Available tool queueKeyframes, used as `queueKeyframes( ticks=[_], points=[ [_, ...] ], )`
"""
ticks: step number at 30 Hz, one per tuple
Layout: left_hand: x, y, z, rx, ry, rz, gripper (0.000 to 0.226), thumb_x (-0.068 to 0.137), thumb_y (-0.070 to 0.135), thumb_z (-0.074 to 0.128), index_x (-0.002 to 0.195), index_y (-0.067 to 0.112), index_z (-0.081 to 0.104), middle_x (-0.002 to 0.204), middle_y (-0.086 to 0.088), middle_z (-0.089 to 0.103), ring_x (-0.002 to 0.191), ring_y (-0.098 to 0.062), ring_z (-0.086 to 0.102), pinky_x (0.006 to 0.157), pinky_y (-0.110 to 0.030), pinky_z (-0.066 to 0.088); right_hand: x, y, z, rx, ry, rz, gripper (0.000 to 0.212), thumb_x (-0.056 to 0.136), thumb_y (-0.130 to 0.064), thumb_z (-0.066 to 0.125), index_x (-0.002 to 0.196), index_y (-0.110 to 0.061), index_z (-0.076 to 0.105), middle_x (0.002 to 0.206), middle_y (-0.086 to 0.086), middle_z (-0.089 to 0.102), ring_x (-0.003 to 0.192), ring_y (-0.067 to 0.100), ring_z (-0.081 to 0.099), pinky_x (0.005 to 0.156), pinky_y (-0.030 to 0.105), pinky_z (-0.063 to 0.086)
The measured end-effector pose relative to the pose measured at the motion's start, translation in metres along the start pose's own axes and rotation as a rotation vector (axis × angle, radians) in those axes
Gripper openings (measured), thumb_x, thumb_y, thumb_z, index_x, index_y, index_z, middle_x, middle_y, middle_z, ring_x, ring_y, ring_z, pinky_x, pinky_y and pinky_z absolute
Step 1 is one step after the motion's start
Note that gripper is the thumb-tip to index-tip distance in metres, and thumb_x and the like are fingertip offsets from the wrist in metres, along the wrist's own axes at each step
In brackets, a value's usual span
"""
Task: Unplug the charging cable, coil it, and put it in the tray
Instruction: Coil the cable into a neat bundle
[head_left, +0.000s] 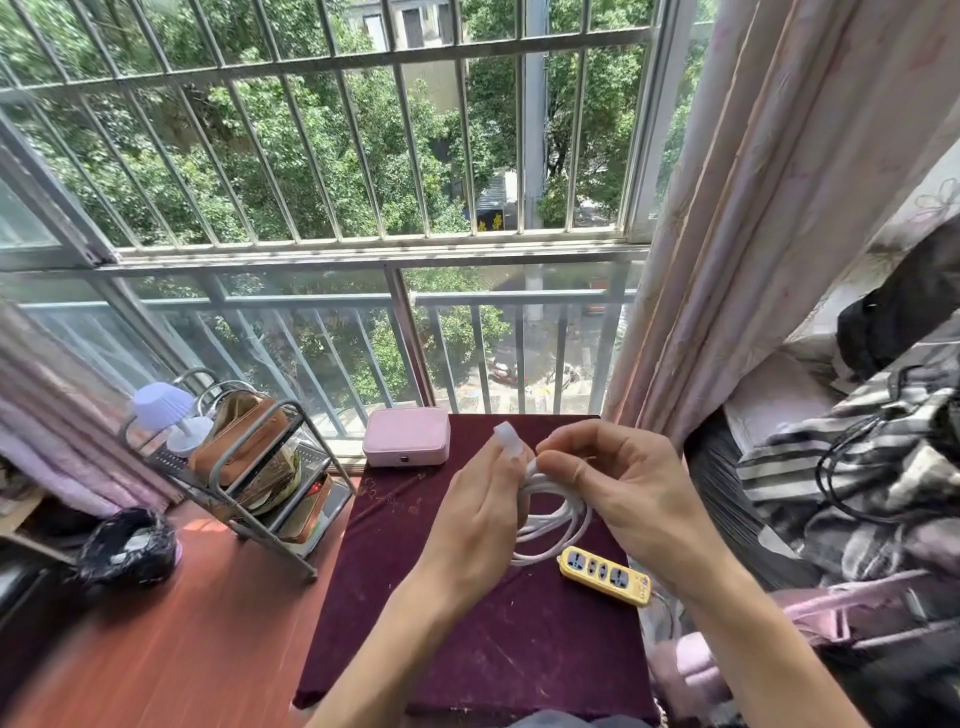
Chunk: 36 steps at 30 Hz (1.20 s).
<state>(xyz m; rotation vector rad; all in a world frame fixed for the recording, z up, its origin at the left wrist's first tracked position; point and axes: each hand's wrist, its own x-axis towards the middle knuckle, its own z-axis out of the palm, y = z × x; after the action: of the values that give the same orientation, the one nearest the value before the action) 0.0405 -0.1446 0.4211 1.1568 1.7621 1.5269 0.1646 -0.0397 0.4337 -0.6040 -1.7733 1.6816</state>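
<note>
A white charging cable hangs in several loops above the dark red table. My left hand grips the top of the loops, and the white charger plug sticks up above its fingers. My right hand pinches the cable at the top of the coil, right beside my left hand. The yellow power strip lies on the table under my right wrist, with nothing plugged into its sockets. A metal tiered tray rack stands at the left of the table.
A pink box sits at the table's far edge by the window railing. The rack holds a brown pouch and a small lilac lamp. A black-lined bin stands on the floor at left. Curtain and piled clothes crowd the right.
</note>
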Motion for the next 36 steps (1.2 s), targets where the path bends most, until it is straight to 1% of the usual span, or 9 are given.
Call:
queueKeyframes(
  ticks=[4, 9, 13, 15, 18, 23, 29, 33, 36],
  points=[
    [0.007, 0.000, -0.002, -0.089, -0.039, -0.017, 0.041, 0.103, 0.041, 0.037, 0.078, 0.010, 0.045, 0.057, 0.011, 0.040, 0.053, -0.008, 0.036, 0.052, -0.025, 0.035, 0.000, 0.002, -0.008, 0.126, 0.042, -0.020, 0.032, 0.074, -0.049, 0.086, 0.093, -0.023, 0.083, 0.089, 0.007, 0.082, 0.080, 0.015, 0.077, 0.075, 0.021, 0.060],
    [0.014, 0.000, -0.001, -0.102, -0.080, -0.057, 0.040, 0.107, 0.040, 0.039, 0.072, 0.023, 0.045, 0.059, 0.012, 0.039, 0.052, -0.007, 0.035, 0.050, -0.022, 0.035, -0.006, 0.017, -0.013, 0.184, 0.154, 0.001, 0.023, 0.079, -0.041, 0.082, 0.094, -0.024, 0.080, 0.091, 0.005, 0.082, 0.084, 0.011, 0.077, 0.078, 0.017, 0.060],
    [0.021, -0.003, -0.001, 0.097, -0.120, -0.029, 0.045, 0.101, 0.056, 0.035, 0.078, 0.018, 0.043, 0.063, 0.009, 0.043, 0.058, -0.012, 0.038, 0.058, -0.040, 0.037, -0.007, 0.021, -0.017, 0.005, 0.072, -0.004, 0.016, 0.090, -0.037, 0.080, 0.104, -0.033, 0.074, 0.104, 0.000, 0.078, 0.101, 0.012, 0.074, 0.086, 0.024, 0.058],
    [0.024, -0.003, 0.000, 0.156, -0.147, -0.027, 0.042, 0.102, 0.061, 0.032, 0.085, 0.025, 0.045, 0.062, 0.013, 0.052, 0.056, -0.005, 0.044, 0.058, -0.032, 0.039, -0.005, 0.019, -0.020, -0.105, 0.009, -0.014, 0.025, 0.087, -0.041, 0.079, 0.111, -0.038, 0.073, 0.110, -0.007, 0.077, 0.106, 0.009, 0.073, 0.087, 0.021, 0.058],
    [0.027, -0.004, 0.003, 0.156, -0.161, -0.032, 0.034, 0.101, 0.064, 0.031, 0.105, 0.034, 0.047, 0.073, 0.024, 0.066, 0.063, 0.004, 0.060, 0.059, -0.016, 0.046, 0.000, 0.015, -0.021, -0.149, -0.106, 0.023, 0.031, 0.088, -0.053, 0.076, 0.116, -0.040, 0.074, 0.102, -0.011, 0.079, 0.096, 0.005, 0.076, 0.084, 0.020, 0.059],
    [0.034, -0.007, 0.004, 0.003, -0.196, -0.186, 0.047, 0.103, 0.057, 0.034, 0.131, 0.021, 0.044, 0.089, 0.006, 0.064, 0.068, 0.002, 0.062, 0.061, -0.013, 0.045, 0.009, 0.026, -0.008, 0.103, -0.103, 0.135, 0.027, 0.093, -0.035, 0.072, 0.111, -0.019, 0.082, 0.079, -0.003, 0.078, 0.069, 0.001, 0.067, 0.068, 0.014, 0.051],
    [0.037, -0.016, 0.001, 0.122, -0.203, -0.249, 0.079, 0.085, 0.086, 0.021, 0.139, 0.031, 0.037, 0.105, -0.017, 0.069, 0.099, -0.032, 0.071, 0.087, -0.045, 0.053, 0.016, 0.036, -0.007, 0.190, -0.202, 0.245, 0.020, 0.100, -0.019, 0.069, 0.108, -0.005, 0.081, 0.077, -0.001, 0.078, 0.065, 0.000, 0.067, 0.064, 0.011, 0.052],
    [0.040, -0.019, 0.001, -0.009, -0.075, -0.208, 0.078, 0.083, 0.085, 0.037, 0.139, 0.031, 0.035, 0.101, 0.004, 0.071, 0.087, -0.018, 0.073, 0.084, -0.042, 0.060, 0.017, 0.043, -0.005, 0.165, -0.086, 0.183, 0.023, 0.092, -0.030, 0.075, 0.104, -0.012, 0.083, 0.077, 0.005, 0.073, 0.071, 0.009, 0.061, 0.072, 0.018, 0.052],
    [0.034, -0.027, -0.001, -0.119, -0.018, -0.167, 0.051, 0.091, 0.065, 0.055, 0.123, 0.027, 0.045, 0.088, 0.001, 0.078, 0.080, -0.022, 0.075, 0.078, -0.043, 0.060, 0.018, 0.047, -0.010, 0.168, -0.021, 0.165, 0.027, 0.089, -0.038, 0.076, 0.105, -0.018, 0.083, 0.078, 0.005, 0.070, 0.073, 0.012, 0.060, 0.077, 0.026, 0.052]
  ],
)
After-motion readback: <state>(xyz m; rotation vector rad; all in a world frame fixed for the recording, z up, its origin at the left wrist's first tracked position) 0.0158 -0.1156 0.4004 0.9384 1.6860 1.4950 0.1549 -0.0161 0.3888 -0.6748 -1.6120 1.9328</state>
